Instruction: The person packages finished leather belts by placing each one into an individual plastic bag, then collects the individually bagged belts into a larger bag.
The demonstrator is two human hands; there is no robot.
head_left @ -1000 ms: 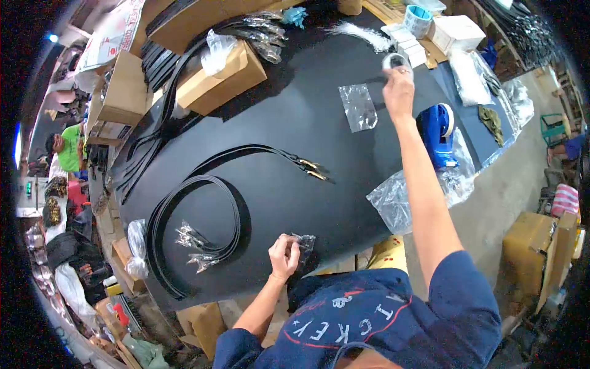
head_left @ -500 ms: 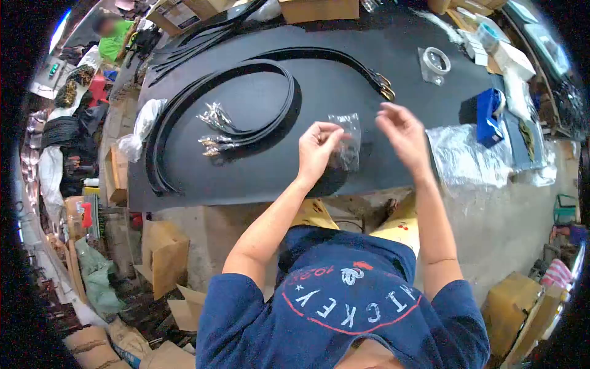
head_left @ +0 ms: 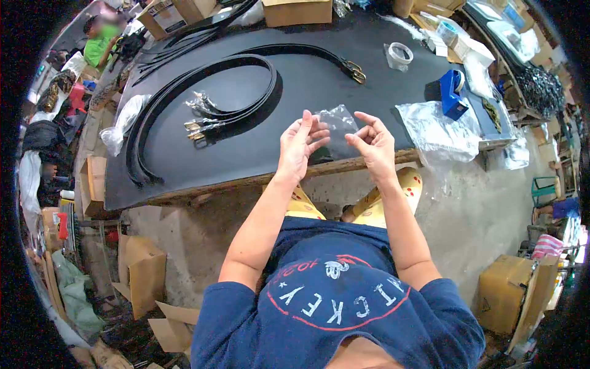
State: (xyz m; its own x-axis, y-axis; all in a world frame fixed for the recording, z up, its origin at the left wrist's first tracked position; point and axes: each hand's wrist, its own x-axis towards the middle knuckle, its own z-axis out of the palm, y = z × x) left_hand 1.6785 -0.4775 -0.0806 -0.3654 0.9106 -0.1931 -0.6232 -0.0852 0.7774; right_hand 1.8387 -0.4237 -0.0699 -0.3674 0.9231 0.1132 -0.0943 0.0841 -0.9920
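Open stretch of black counter (head_left: 319, 80) ahead of the raised hands, coiled belts (head_left: 203, 92) blocking the left, buckled belt ends (head_left: 355, 71) across the far middle, tape roll (head_left: 399, 55), blue dispenser (head_left: 452, 95) and crumpled plastic (head_left: 437, 129) crowding the right

Black table (head_left: 319, 80) carries coiled belts (head_left: 203, 80), tape roll (head_left: 401, 54), blue dispenser (head_left: 452, 94).
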